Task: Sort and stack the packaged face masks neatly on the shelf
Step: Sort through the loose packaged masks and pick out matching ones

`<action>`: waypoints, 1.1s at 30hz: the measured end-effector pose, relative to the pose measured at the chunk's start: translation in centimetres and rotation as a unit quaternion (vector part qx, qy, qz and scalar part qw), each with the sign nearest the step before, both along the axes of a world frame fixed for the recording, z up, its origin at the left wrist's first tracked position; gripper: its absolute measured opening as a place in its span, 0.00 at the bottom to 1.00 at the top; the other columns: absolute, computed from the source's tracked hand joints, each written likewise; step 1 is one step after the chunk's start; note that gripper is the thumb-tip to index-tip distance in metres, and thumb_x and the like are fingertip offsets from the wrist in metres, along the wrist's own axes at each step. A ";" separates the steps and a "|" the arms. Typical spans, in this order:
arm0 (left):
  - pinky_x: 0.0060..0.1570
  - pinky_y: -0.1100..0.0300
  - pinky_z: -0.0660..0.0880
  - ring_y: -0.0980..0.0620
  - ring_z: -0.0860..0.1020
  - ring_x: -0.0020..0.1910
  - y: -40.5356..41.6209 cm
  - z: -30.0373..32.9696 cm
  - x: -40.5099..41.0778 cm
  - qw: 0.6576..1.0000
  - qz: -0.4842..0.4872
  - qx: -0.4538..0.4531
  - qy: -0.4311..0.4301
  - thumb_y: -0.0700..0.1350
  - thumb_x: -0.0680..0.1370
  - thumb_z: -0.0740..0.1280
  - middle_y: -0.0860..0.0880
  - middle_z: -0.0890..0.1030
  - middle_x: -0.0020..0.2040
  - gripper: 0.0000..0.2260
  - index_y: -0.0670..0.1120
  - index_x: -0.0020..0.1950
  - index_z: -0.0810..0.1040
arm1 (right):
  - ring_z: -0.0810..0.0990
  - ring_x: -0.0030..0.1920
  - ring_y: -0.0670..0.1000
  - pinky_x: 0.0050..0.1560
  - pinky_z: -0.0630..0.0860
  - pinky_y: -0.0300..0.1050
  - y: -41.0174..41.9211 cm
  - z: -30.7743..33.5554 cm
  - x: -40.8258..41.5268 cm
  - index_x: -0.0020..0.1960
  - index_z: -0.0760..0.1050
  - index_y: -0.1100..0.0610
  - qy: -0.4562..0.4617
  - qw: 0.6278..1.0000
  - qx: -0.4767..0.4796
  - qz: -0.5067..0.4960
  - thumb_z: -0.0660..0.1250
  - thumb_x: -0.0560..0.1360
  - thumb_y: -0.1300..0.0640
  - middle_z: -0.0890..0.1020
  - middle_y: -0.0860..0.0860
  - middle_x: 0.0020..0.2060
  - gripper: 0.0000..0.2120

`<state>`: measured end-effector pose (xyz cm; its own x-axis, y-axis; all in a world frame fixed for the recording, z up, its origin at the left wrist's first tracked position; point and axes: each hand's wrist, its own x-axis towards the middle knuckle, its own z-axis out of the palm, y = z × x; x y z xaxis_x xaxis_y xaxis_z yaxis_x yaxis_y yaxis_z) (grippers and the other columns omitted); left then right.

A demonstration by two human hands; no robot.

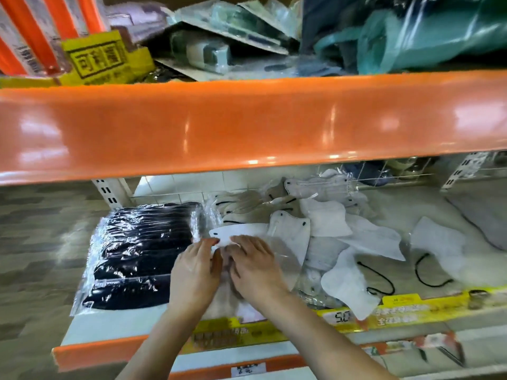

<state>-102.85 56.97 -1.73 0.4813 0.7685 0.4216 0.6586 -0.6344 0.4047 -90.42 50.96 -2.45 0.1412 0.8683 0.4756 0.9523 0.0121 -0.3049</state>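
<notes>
I have both hands down on the lower shelf (pixel 109 329), near its front edge and a little left of the middle. My left hand (pixel 195 272) and right hand (pixel 253 266) lie side by side, almost touching, palms down with the fingers loosely curved over a clear-wrapped packet of pale masks (pixel 227 303). The fingertips of both hands meet at a white mask (pixel 233 233) that sticks out just past them; I cannot tell whether they pinch its edge or only press on it.

The white masks are the folded kind with a curved, pointed outline, each in thin, glossy see-through wrap that catches the light. Some have black ear loops (pixel 380 279) trailing loose. They lie in a loose heap (pixel 343 234) that spreads from my hands toward the right end of the shelf and back toward its rear edge, overlapping at all angles, one hanging over the front edge.

At the left end of the shelf, just beside my left hand, sits a stack of black masks (pixel 140 253) in crinkled clear plastic, laid flat and even, reaching from the back nearly to the front.

A yellow price strip (pixel 411 311) runs along the front edge. Above, an orange shelf rail (pixel 247 122) crosses the view, with mixed packaged goods piled on it.
</notes>
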 end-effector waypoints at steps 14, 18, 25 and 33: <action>0.45 0.52 0.78 0.44 0.80 0.49 -8.4 -0.4 16.1 0.989 -0.136 -0.035 0.042 0.50 0.71 0.57 0.46 0.83 0.48 0.17 0.45 0.50 0.80 | 0.81 0.50 0.57 0.52 0.79 0.46 -10.5 0.2 15.3 0.48 0.80 0.59 0.029 0.991 -0.046 -0.119 0.58 0.63 0.55 0.81 0.54 0.50 0.18; 0.45 0.50 0.77 0.42 0.80 0.48 -10.7 -1.1 19.8 0.984 -0.162 -0.045 0.064 0.50 0.71 0.57 0.45 0.82 0.48 0.16 0.44 0.50 0.80 | 0.81 0.52 0.57 0.51 0.79 0.47 -13.0 -0.5 19.1 0.48 0.79 0.58 0.024 0.984 -0.069 -0.160 0.56 0.64 0.55 0.81 0.55 0.51 0.18; 0.50 0.47 0.77 0.41 0.81 0.53 -13.2 -1.8 24.0 0.976 -0.146 -0.072 0.143 0.54 0.72 0.56 0.44 0.82 0.54 0.21 0.44 0.55 0.81 | 0.77 0.61 0.61 0.58 0.77 0.57 -14.9 -1.7 24.6 0.60 0.76 0.62 0.008 0.969 -0.192 -0.155 0.56 0.65 0.48 0.78 0.61 0.60 0.29; 0.64 0.50 0.66 0.44 0.71 0.67 -13.9 -2.1 24.7 0.978 -0.127 -0.088 0.138 0.60 0.73 0.48 0.48 0.74 0.67 0.30 0.47 0.67 0.74 | 0.78 0.57 0.59 0.51 0.76 0.54 -14.9 -2.0 27.0 0.58 0.77 0.61 -0.017 0.978 -0.138 -0.158 0.71 0.72 0.52 0.80 0.57 0.55 0.18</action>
<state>-78.18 43.09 -3.80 0.7429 0.6584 0.1209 0.5880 -0.7282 0.3520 -63.45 36.09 -4.48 0.4121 0.8792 0.2390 0.9044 -0.3631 -0.2239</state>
